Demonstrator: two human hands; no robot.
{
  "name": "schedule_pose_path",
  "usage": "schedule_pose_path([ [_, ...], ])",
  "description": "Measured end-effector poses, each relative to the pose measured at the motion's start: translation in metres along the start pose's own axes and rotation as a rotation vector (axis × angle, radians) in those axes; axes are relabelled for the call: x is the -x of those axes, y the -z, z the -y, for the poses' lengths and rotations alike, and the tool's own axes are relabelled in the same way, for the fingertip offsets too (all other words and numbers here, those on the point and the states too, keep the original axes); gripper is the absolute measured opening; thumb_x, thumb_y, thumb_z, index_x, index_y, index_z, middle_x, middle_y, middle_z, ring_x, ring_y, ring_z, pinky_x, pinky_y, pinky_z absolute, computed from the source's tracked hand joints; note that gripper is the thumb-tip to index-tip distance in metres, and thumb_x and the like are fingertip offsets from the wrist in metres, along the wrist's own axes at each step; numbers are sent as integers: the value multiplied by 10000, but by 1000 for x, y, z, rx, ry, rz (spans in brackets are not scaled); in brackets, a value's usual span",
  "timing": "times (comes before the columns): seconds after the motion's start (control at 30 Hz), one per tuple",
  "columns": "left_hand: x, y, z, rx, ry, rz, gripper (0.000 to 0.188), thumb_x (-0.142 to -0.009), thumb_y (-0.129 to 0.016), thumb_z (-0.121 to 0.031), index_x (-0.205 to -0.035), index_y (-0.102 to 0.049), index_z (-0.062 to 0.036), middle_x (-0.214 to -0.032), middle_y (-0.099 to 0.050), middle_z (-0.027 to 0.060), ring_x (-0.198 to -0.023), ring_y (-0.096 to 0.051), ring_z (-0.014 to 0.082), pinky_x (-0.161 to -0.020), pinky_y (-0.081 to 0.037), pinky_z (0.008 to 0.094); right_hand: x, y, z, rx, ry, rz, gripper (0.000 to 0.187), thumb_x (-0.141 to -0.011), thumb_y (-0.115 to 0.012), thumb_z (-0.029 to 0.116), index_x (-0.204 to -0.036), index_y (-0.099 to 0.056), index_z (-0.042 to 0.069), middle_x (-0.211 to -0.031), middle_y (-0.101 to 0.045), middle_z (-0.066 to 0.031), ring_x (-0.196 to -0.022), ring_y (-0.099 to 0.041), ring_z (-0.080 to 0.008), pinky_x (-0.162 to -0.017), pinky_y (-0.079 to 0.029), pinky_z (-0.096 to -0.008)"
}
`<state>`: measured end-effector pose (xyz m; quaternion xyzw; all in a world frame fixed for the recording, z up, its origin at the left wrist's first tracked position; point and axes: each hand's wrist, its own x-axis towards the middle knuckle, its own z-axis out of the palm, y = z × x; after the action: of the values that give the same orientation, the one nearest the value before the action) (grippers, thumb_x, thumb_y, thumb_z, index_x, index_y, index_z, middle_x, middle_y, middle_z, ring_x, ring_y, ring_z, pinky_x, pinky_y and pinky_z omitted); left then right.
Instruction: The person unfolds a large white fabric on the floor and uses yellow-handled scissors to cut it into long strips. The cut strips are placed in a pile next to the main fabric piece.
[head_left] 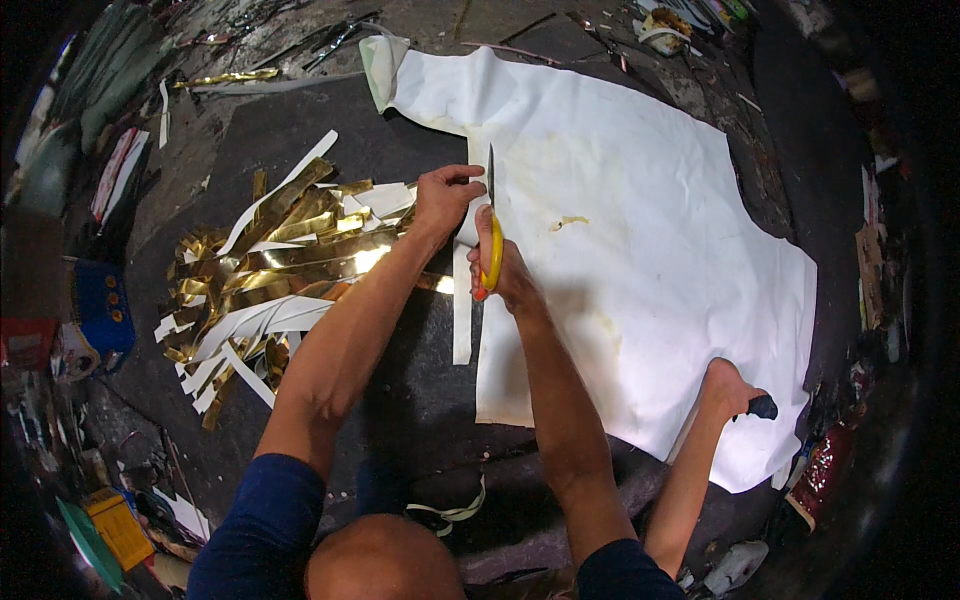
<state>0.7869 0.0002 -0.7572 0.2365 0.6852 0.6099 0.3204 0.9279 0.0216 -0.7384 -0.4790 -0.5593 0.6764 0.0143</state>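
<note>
A large white sheet [640,240] with a few yellowish stains lies spread out, its left edge under my hands. My right hand [510,272] is closed round the yellow-handled scissors [494,255], their blades pointing away from me along that edge. A narrow white strip [462,325] hangs down beside the sheet, below the cut. Just left of the blades, my left hand [445,203] pinches the edge of the sheet between thumb and fingers. Left of my forearm lies a heap of gold and white strips [290,265].
Under everything is a dark mat [420,370]. A bare foot [728,388] rests on the sheet's near right part. At the left stand a blue packet [102,305] and a yellow box [120,527]. Scraps and tools litter the far edge; a red packet [825,465] lies at right.
</note>
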Motion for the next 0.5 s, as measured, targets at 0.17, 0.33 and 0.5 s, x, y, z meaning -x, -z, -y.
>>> schedule_pose_path([
  [0.17,5,2,-6,-54,43,22,317,-748,-707,-62,-1062,-730,-24,-971,-716,89,-869,-633,146,-807,-505,269,4,3,4,98,16,-25,856,-825,-409,814,-755,-581,-22,-584,-522,-63,-486,-548,-183,-481,-511,-344],
  [0.33,4,5,-10,6,64,35,306,-777,-696,-62,-1076,-719,-3,-980,-713,101,-871,-634,149,-807,-510,271,-5,3,13,69,40,-19,857,-820,-399,822,-1087,-614,35,-624,-553,-81,-515,-569,-199,-486,-513,-344],
  [0.5,5,3,-13,67,30,40,288,-793,-696,-48,-1074,-710,15,-955,-706,108,-842,-630,141,-772,-512,259,-22,8,19,57,-2,-6,929,-792,-351,865,-1208,-562,62,-628,-548,-82,-518,-572,-193,-467,-492,-349],
])
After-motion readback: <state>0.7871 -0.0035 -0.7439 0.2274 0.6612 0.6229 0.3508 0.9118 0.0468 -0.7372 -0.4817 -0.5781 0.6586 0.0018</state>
